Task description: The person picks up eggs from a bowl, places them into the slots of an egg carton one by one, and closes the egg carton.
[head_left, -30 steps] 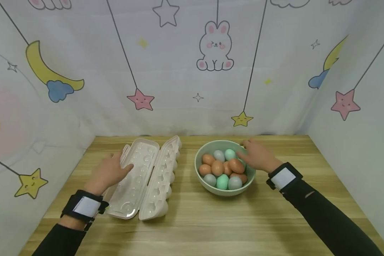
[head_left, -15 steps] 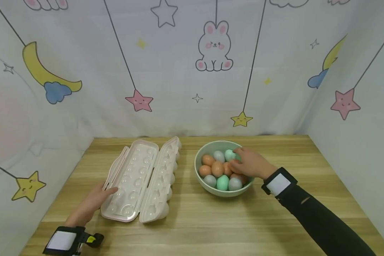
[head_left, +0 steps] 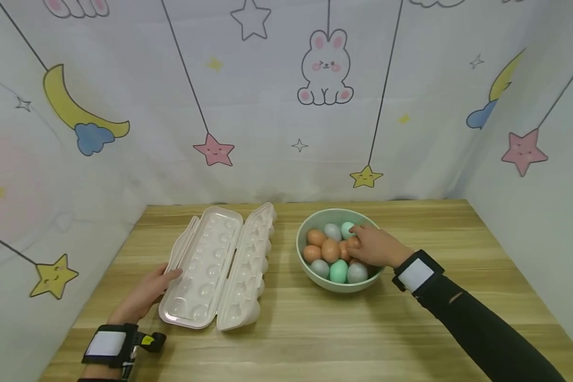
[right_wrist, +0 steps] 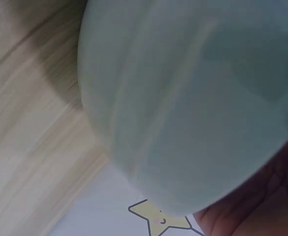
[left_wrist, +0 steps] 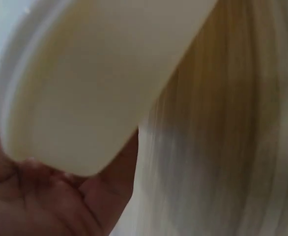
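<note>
On the left of the table lies an opened egg carton [head_left: 205, 276], whitish and translucent, with round cups in both halves. My left hand [head_left: 145, 292] grips its left edge, thumb over the rim. In the left wrist view the carton's side wall [left_wrist: 100, 88] rests against the fingers and palm. A pale green bowl [head_left: 310, 275] at centre right holds brown, grey and mint-green eggs. My right hand [head_left: 379, 246] reaches over its right rim, with thumb and fingers around a brown egg [head_left: 354, 242] that they partly hide. The right wrist view is mostly filled by the bowl's outside.
A wooden table [head_left: 286, 339] carries both carton and bowl, which stand apart with bare wood between them. A white cloth with printed stars and a bunny [head_left: 326, 69] hangs behind and along both sides. The eggs at the bowl's right lie under the right hand.
My left hand has moved from over the carton down to its left edge and taken hold of it. The right hand has gone further into the bowl and closed around a brown egg.
</note>
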Action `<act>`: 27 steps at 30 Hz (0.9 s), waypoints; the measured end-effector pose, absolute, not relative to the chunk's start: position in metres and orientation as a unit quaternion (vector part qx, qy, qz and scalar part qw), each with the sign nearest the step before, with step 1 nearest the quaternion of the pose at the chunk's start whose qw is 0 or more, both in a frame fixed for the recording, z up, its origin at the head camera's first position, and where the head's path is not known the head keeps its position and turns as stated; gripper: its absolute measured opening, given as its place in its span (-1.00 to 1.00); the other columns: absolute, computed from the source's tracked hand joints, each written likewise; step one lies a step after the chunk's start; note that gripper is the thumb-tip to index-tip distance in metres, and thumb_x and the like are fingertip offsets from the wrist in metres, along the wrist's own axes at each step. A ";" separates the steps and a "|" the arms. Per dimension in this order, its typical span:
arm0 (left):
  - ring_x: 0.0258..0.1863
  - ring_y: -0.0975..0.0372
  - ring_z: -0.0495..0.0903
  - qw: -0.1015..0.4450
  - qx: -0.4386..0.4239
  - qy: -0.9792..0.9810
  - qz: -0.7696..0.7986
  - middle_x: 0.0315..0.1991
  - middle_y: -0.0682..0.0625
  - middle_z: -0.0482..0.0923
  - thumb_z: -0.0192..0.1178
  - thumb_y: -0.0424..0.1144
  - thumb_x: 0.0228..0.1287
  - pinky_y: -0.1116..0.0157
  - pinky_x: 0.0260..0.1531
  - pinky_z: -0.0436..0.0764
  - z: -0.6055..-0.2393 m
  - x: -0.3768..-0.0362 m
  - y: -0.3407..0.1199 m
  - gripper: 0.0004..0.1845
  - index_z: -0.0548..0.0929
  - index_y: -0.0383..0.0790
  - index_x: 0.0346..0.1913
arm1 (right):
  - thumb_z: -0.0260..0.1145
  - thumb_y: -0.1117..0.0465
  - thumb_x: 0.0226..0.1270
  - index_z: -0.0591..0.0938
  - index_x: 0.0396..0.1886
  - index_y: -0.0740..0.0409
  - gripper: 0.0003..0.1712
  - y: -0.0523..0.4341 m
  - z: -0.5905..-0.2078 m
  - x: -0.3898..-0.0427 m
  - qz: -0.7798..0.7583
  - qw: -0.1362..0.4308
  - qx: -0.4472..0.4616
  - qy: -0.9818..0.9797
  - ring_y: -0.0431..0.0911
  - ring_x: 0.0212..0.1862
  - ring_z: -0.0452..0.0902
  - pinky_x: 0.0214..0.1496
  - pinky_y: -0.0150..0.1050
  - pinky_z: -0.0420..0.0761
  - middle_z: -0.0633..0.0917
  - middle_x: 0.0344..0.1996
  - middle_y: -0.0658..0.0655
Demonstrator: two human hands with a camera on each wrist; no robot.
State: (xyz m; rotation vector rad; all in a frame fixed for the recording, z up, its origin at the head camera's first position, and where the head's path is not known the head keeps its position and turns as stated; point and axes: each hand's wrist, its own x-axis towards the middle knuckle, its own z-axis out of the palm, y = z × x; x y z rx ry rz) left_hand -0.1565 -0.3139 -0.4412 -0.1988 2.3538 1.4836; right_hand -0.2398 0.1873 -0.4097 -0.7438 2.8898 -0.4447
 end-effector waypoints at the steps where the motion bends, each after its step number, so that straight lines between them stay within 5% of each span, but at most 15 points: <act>1: 0.14 -0.11 0.36 0.181 -0.066 0.826 0.529 0.23 -0.46 0.21 -0.16 0.01 0.49 -0.04 0.05 0.42 -0.442 -0.158 -0.314 -0.25 -0.07 -0.60 0.38 | 0.17 0.07 0.29 0.44 0.20 0.39 -0.41 0.188 -0.410 -0.240 -0.145 0.062 -0.249 0.956 0.22 0.03 0.49 0.06 0.09 0.46 0.51 0.04 0.40; 8: 0.16 -0.03 0.31 0.181 -0.042 0.809 0.558 0.28 -0.43 0.17 -0.32 -0.01 0.54 0.12 0.03 0.44 -0.442 -0.158 -0.306 -0.30 -0.16 -0.51 0.43 | 0.20 0.10 0.30 0.52 0.12 0.31 -0.51 0.188 -0.412 -0.240 -0.144 0.052 -0.265 0.952 0.16 -0.02 0.50 0.04 0.09 0.47 0.56 -0.07 0.34; 17: 0.31 -0.11 0.06 0.157 -0.041 0.820 0.548 0.40 -0.37 -0.04 -0.35 -0.04 0.54 -0.05 0.20 0.18 -0.418 -0.149 -0.287 -0.35 -0.23 -0.31 0.48 | 0.25 0.05 0.27 0.53 0.12 0.29 -0.48 0.187 -0.413 -0.233 -0.168 0.052 -0.248 0.953 0.19 -0.01 0.50 0.04 0.12 0.46 0.54 -0.04 0.35; 27: 0.05 -0.05 0.40 0.078 -0.047 0.844 0.529 0.18 -0.35 0.30 -0.30 -0.08 0.53 0.08 -0.06 0.45 -0.401 -0.137 -0.272 -0.44 0.05 -0.31 0.45 | 0.29 0.01 0.26 0.55 0.12 0.24 -0.47 0.189 -0.417 -0.236 -0.165 0.032 -0.254 0.952 0.19 0.00 0.50 0.05 0.10 0.46 0.56 -0.03 0.32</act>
